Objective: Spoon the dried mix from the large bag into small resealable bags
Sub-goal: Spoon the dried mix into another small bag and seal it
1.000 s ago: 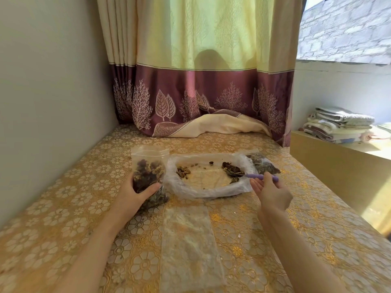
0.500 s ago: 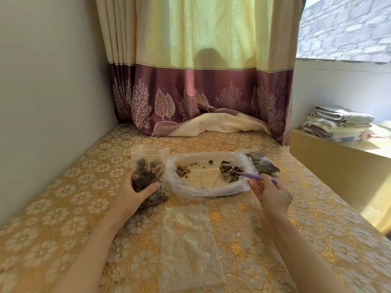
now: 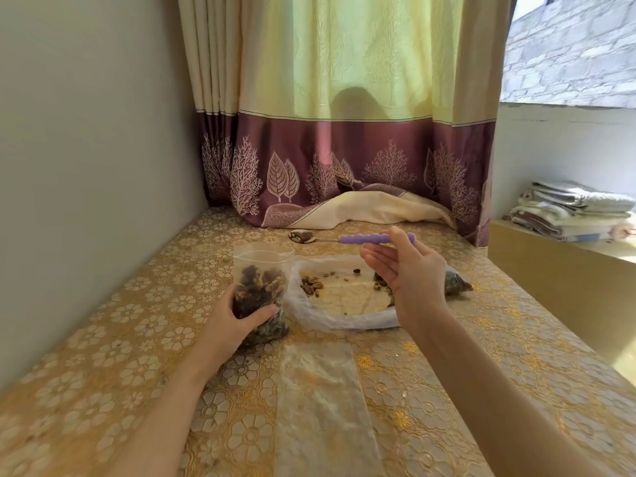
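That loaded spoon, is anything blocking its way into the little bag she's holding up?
Nothing visible does. The spoon, held by the right hand, hangs just above and right of the small bag, which the left hand holds upright, mouth open.

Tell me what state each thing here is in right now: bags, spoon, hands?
Small bag: upright, mouth open, mostly full of dried mix.
Spoon: raised, level, loaded.
Large bag: lying open, nearly empty.
Left hand: grips the small bag.
Right hand: pinches the spoon's purple handle.
Flat bag: empty, lying on the table.
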Demonstrator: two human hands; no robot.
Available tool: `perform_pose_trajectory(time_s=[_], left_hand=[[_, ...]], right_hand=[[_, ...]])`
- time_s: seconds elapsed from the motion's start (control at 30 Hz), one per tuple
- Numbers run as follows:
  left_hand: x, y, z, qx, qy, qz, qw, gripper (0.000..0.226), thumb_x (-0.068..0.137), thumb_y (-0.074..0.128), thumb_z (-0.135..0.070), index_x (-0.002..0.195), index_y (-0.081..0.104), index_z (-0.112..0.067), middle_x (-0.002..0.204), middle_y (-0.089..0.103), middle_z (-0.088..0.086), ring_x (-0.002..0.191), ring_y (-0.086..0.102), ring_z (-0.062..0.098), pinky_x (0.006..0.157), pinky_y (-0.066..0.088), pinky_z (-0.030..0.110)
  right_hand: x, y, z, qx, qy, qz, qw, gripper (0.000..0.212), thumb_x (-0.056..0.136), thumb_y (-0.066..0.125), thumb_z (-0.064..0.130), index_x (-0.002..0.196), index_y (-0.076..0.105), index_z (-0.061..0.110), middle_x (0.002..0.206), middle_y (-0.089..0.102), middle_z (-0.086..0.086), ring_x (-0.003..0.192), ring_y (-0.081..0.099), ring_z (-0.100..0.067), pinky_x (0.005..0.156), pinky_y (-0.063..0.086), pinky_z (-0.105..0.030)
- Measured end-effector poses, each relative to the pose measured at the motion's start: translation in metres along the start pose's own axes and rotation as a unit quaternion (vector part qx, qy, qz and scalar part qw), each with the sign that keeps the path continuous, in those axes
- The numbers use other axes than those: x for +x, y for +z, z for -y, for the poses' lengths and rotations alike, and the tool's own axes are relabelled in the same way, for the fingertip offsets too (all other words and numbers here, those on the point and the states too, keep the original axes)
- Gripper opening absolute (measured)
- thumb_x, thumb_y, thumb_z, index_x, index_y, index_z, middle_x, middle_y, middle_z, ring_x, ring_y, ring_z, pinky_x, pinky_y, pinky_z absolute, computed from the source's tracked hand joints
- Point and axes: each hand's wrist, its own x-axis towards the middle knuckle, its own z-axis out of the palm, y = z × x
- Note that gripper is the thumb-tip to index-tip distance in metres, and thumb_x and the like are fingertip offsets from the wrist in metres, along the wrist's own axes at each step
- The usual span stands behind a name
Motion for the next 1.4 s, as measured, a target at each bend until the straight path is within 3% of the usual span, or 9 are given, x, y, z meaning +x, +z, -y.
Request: perform_pose_trajectory(time_s=[0.2,0.37,0.67,0.83,1.0,1.13,1.27,1.33,1.4], left_hand=[[-0.002,0.0,-0.003,-0.027,-0.007,0.008,1.0,0.048,0.054,0.074,-0.047,0.097,0.053,-0.042,0.1,0.06,-0.021,0.088,0.055,-0.011,0.07,0.042,0.013],[-0.001,0.0,-0.005,-0.044,-0.009,0.012,0.999,0.049,0.057,0.076,-0.041,0.1,0.052,-0.042,0.1,0.06,-0.021,0.082,0.056,-0.015,0.062,0.044,0.008],[-0.001,0.001,-0.006,-0.054,0.004,0.033,0.998,0.075,0.05,0.078,-0.046,0.12,0.054,-0.032,0.108,0.064,-0.013,0.092,0.059,-0.006,0.068,0.046,0.009],[-0.005,0.008,-0.015,-0.093,0.015,0.054,0.994,0.054,0.052,0.083,-0.039,0.102,0.061,-0.038,0.096,0.07,-0.014,0.088,0.065,0.001,0.065,0.052,0.014],[-0.014,0.03,-0.024,-0.088,0.033,0.096,0.991,0.074,0.04,0.084,-0.058,0.106,0.058,-0.037,0.098,0.069,-0.019,0.088,0.065,-0.002,0.065,0.05,0.009],[-0.022,0.043,-0.025,-0.003,0.021,0.182,0.983,0.063,0.042,0.08,-0.062,0.097,0.049,-0.067,0.098,0.062,-0.035,0.092,0.057,-0.015,0.07,0.044,0.002],[-0.02,0.044,-0.025,-0.014,0.021,0.144,0.989,0.056,0.05,0.081,-0.053,0.099,0.055,-0.045,0.091,0.065,-0.032,0.084,0.06,-0.014,0.062,0.045,0.002],[-0.019,0.043,-0.028,-0.038,0.031,0.103,0.993,0.055,0.046,0.079,-0.048,0.096,0.058,-0.04,0.088,0.067,-0.028,0.083,0.062,-0.009,0.06,0.047,0.005],[-0.019,0.043,-0.03,-0.087,0.048,0.086,0.991,0.06,0.046,0.081,-0.046,0.102,0.058,-0.037,0.09,0.069,-0.024,0.086,0.064,-0.004,0.061,0.05,0.008]], right_hand=[[-0.009,0.024,-0.002,-0.093,-0.05,0.138,0.985,0.034,0.096,0.052,0.011,0.068,0.072,0.01,0.076,0.075,-0.01,0.068,0.066,-0.019,0.063,0.057,-0.021],[-0.009,0.022,-0.004,-0.097,-0.064,0.182,0.976,0.024,0.094,0.047,-0.002,0.082,0.066,0.007,0.069,0.073,-0.002,0.062,0.066,-0.012,0.06,0.055,-0.02],[0.01,-0.031,-0.014,-0.013,0.0,0.001,1.0,0.016,0.094,0.053,0.01,0.086,0.065,0.006,0.066,0.071,-0.007,0.062,0.069,-0.016,0.056,0.055,-0.019],[0.015,-0.08,-0.033,-0.092,0.012,-0.072,0.993,0.02,0.095,0.052,0.009,0.087,0.065,-0.004,0.069,0.071,-0.012,0.061,0.068,-0.018,0.054,0.055,-0.019],[0.018,-0.109,-0.053,-0.191,0.036,-0.103,0.975,0.023,0.095,0.047,0.005,0.096,0.064,-0.012,0.075,0.069,-0.019,0.059,0.064,-0.022,0.049,0.054,-0.021],[0.02,-0.116,-0.062,-0.373,-0.019,-0.12,0.92,0.019,0.093,0.053,0.015,0.091,0.066,0.002,0.067,0.062,-0.008,0.055,0.051,-0.017,0.049,0.039,-0.027],[0.016,-0.113,-0.063,-0.49,-0.066,-0.099,0.863,0.026,0.092,0.057,0.029,0.099,0.068,0.007,0.087,0.062,-0.007,0.086,0.056,-0.023,0.072,0.043,-0.033],[0.013,-0.11,-0.061,-0.581,-0.112,-0.12,0.798,0.035,0.091,0.059,0.036,0.112,0.065,0.009,0.107,0.058,-0.01,0.108,0.049,-0.028,0.09,0.036,-0.039],[0.008,-0.102,-0.056,-0.601,-0.217,-0.135,0.757,0.032,0.089,0.063,0.031,0.112,0.065,0.008,0.108,0.056,-0.012,0.105,0.049,-0.031,0.09,0.034,-0.041]])
